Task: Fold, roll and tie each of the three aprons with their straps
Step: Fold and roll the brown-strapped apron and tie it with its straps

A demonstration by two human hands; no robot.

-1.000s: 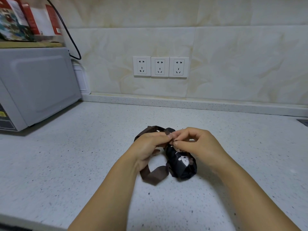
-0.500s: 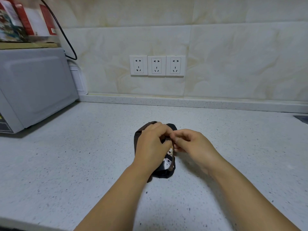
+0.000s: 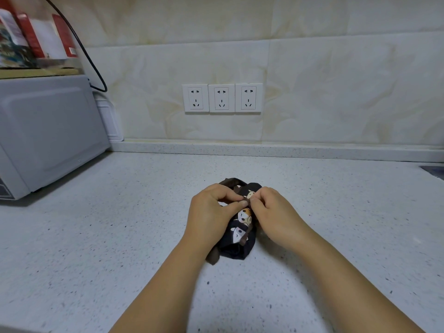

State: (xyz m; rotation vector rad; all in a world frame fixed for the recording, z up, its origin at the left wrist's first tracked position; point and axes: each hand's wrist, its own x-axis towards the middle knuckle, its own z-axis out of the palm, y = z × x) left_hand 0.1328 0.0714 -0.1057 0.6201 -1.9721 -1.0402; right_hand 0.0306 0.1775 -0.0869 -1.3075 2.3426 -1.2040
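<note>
Apron (image 3: 236, 248): black with cartoon animal faces, rolled into a short tight bundle. It lies on the countertop (image 3: 108, 236) about mid-width, between front and back edges, long axis roughly front to back. Brown strap (image 3: 245, 238) crosses the roll, with a loop at the far end and a loose tail at the near-left end; left hand (image 3: 211, 212) and right hand (image 3: 271, 212) pinch it on top.

Left hand (image 3: 209, 213), right hand (image 3: 276, 216) on apron (image 3: 236, 250) strap (image 3: 245, 237)
</note>
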